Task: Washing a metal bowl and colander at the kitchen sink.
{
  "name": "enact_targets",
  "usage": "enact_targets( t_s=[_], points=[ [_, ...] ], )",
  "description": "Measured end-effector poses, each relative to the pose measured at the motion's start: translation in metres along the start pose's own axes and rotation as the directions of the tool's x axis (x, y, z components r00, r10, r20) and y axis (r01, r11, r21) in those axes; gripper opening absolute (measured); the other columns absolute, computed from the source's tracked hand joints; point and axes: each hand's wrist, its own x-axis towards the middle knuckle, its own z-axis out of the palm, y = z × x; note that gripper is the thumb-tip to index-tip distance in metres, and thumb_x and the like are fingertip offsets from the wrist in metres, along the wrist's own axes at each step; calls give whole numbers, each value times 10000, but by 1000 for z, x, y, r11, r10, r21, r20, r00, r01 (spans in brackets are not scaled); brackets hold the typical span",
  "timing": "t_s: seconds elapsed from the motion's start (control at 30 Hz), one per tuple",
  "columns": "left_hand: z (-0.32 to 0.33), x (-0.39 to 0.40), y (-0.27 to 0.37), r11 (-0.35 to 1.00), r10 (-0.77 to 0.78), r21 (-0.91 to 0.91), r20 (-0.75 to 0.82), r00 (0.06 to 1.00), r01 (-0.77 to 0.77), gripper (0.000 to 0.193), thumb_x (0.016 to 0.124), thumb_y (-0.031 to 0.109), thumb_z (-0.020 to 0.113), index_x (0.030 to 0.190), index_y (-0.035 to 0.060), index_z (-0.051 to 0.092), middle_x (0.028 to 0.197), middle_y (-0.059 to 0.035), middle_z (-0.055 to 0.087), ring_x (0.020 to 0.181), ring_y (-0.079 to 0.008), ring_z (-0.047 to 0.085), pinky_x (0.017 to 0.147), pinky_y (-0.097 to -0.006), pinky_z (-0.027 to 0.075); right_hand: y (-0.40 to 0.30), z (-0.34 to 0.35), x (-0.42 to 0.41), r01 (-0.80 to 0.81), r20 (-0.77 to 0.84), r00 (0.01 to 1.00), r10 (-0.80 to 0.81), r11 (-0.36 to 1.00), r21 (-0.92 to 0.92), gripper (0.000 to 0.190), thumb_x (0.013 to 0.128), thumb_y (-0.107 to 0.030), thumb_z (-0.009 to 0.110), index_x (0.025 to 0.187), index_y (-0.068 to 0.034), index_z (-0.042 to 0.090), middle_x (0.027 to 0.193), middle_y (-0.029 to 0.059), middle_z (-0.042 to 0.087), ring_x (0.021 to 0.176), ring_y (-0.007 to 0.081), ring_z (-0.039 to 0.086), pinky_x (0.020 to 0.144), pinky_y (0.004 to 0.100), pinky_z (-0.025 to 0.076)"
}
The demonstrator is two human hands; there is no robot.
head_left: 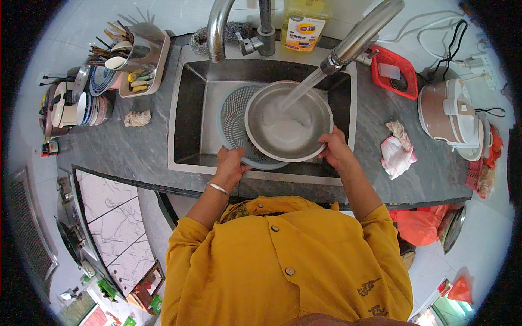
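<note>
A round stainless steel basin [289, 138] is held over the sink [212, 73], under water running from the right faucet [359, 30]. Water stands in its bottom. My right hand [337, 148] grips the basin's rim at its lower right. Partly under the basin is a grey-blue plastic colander [234, 114], with something dark showing inside near the basin's edge. The fingers of my left hand [231, 163] close on the colander's near rim. The basin hides much of the colander's right side.
A second faucet [217, 40] arches over the sink's back left. Behind stands a yellow detergent bottle [306, 28]. A utensil caddy [149, 53] and stacked bowls [91, 108] are left; a red basket [394, 73], cloth [397, 157] and rice cooker [448, 112] are right.
</note>
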Motion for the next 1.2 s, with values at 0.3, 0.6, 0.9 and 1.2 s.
enact_targets(
  t_s=[0.3,0.6,0.9,1.2],
  points=[
    [7,-13,9,1000,27,-10,50,998,-26,318,723,10,505,1011,41,373,871,-129,515,740,-290,581,564,-445,536,9,-5,8,10,-5,1000,-10,1000,-3,436,657,-2,471,1091,-49,470,793,104,571,481,210,545,298,303,448],
    [5,-10,7,999,30,16,0,1000,-30,358,702,18,526,1015,28,351,879,-131,505,711,-290,578,554,-452,534,7,0,5,-2,13,1000,2,1000,-4,443,643,5,474,1084,-32,465,791,114,579,493,221,569,299,307,464],
    [0,-3,-2,1000,24,16,37,999,-24,387,703,7,508,1052,64,350,950,-126,484,852,-305,546,643,-495,512,15,-1,8,13,3,1000,-13,999,-30,393,646,5,477,1036,-36,497,748,107,588,495,211,573,319,317,459],
    [0,-5,-1,998,31,48,52,998,-34,368,703,4,500,1044,38,366,924,-129,507,791,-298,569,598,-476,520,18,6,6,19,25,999,-20,999,34,425,659,2,461,1080,-50,491,793,100,599,519,221,586,330,305,463]
  ],
)
